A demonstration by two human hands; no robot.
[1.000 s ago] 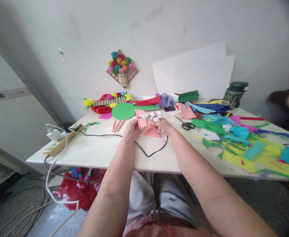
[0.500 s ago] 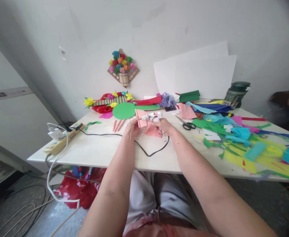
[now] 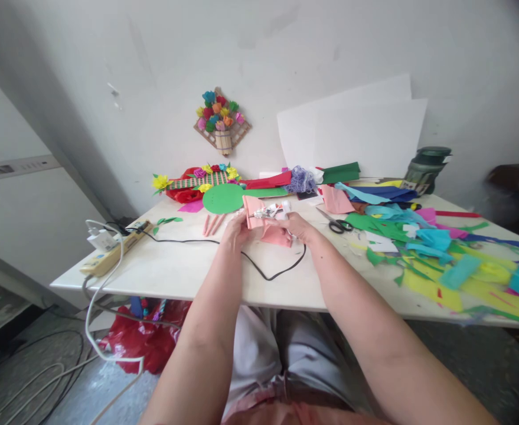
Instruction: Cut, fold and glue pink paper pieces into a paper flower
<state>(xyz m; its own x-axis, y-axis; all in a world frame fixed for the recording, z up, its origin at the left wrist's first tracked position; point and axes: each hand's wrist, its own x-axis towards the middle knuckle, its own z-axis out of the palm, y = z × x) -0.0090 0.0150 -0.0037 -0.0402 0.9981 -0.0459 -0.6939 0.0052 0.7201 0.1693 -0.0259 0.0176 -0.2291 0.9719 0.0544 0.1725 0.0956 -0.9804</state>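
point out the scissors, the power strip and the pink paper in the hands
scissors (image 3: 341, 225), head view, on the black handle loops.
power strip (image 3: 113, 258), head view, on the middle of its yellowish body.
pink paper (image 3: 276, 235), head view, on the lower flap between the hands.

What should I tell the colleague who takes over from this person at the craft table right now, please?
Left hand: pinching the pink paper at its left edge.
Right hand: gripping a glue gun, nozzle pointing left over the paper; its black cord loops across the table.
Nearby: scissors right of the hands, green paper circle behind, rolled pink strips to the left, coloured scraps on the right.
Done: paper cut, some strips rolled.
Left: whether glue is applied cannot be seen.
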